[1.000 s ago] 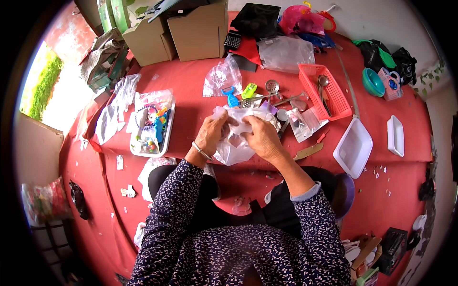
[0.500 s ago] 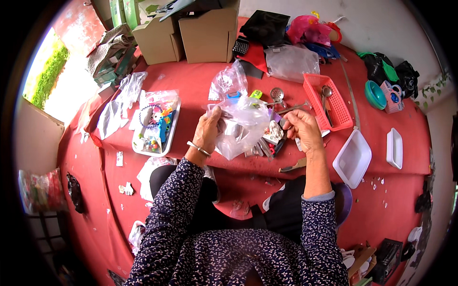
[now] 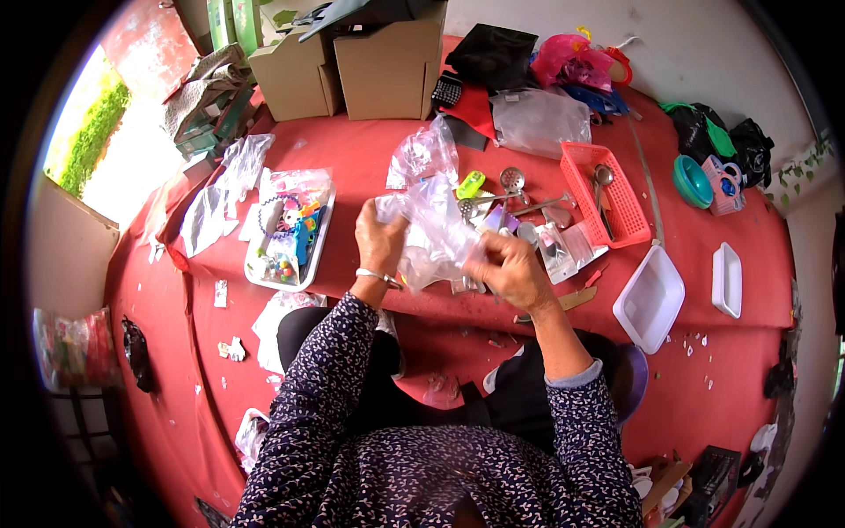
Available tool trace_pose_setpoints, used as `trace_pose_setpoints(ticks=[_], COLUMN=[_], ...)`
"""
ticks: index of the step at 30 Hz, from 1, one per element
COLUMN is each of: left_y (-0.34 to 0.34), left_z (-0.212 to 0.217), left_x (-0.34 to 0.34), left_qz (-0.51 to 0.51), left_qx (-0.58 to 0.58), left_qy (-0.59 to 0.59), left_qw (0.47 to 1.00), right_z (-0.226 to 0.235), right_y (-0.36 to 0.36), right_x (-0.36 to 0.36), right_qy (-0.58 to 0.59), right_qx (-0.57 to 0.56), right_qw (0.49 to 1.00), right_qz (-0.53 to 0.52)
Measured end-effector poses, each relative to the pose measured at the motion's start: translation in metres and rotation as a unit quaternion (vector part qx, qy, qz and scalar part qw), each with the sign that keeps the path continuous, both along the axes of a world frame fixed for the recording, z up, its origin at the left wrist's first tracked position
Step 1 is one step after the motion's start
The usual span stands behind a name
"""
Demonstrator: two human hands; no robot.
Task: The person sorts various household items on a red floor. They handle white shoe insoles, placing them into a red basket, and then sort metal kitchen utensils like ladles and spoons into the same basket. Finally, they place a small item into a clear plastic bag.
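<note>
A clear plastic bag (image 3: 433, 231) hangs between my two hands, crumpled and partly see-through. My left hand (image 3: 381, 238), with a bracelet at the wrist, is closed on its upper left side. Fingers of my right hand (image 3: 510, 271) pinch the bag's right edge. Behind and beside the bag lie a slotted skimmer (image 3: 511, 180), a bright green item (image 3: 471, 184) and small packaged items (image 3: 563, 250). A wooden-handled tool (image 3: 576, 298) rests near my right wrist. The bag hides part of this pile, and I cannot make out whether anything is inside it.
Left of my hands stands a white tray (image 3: 326, 231) of small colourful items. To the right are a pink basket (image 3: 635, 204) holding a ladle (image 3: 603, 176), a white tub (image 3: 650, 299) and a narrow white tray (image 3: 727, 280). Cardboard boxes (image 3: 387, 75) stand at the back.
My right hand has come left and slightly down from beside the utensils to the bag's edge. The bag is now stretched between both hands, and more of the pile shows on the right.
</note>
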State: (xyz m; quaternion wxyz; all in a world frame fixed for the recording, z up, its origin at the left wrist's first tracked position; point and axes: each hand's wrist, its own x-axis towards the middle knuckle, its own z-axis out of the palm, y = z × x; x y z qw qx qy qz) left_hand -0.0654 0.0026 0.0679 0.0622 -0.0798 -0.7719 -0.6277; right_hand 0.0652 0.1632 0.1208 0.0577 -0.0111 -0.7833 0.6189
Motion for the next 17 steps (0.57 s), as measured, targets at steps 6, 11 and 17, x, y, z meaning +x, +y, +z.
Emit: trace_pose_setpoints(ticks=[6,11,17], left_y=[-0.002,0.0,0.002], left_z=[0.012,0.031,0.04], left_x=[0.006,0.018,0.028], left_qz=[-0.111,-0.188,-0.307], left_qx=[-0.041,-0.071,-0.081], left_qy=[0.026,0.093,0.094], left_qw=[0.993,0.975,0.943], right_z=[-0.01,-0.03,-0.022], right_y=[0.018,0.038,0.039], right_x=[-0.003,-0.008,-0.007], right_qy=[-0.02,0.026,0.021], right_qx=[0.129,0.093,0.007], right_qw=[0.986,0.967,0.976], right_qz=[-0.099,-0.235,-0.218])
